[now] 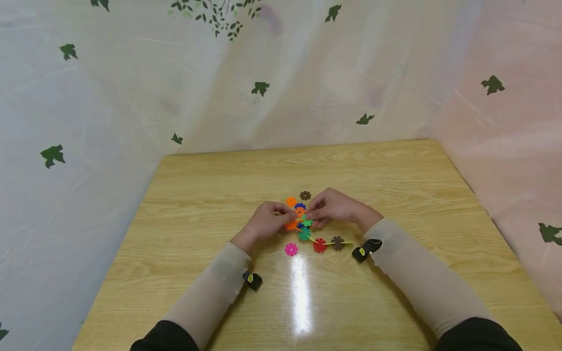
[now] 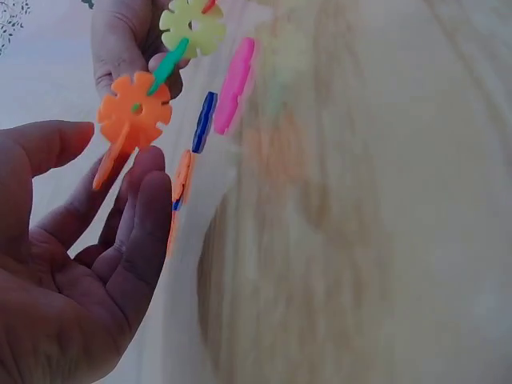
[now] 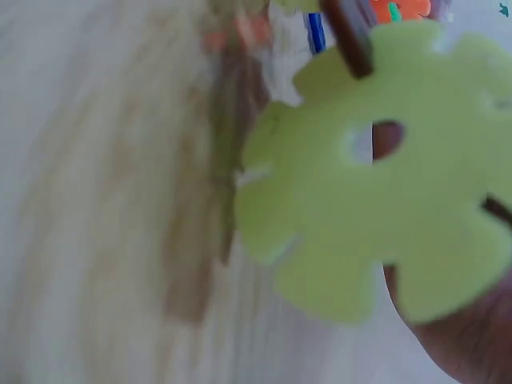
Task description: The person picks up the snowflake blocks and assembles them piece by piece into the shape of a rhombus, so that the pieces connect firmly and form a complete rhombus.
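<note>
My left hand pinches an orange notched plastic disc between thumb and fingers, with a second orange disc slotted into it edge-on. From the right, my right hand has its thumb and fingers on a green disc joined to the orange one. A chain of slotted discs runs on from there: a yellow-green disc, a red disc, a brown disc and another yellow-green disc near the right wrist. The right fingertips are partly hidden behind the discs.
Loose discs lie on the wooden table around the hands: a brown disc and an orange disc beyond them, a blue disc between them, and a pink disc on the near side. Cloth walls border the table.
</note>
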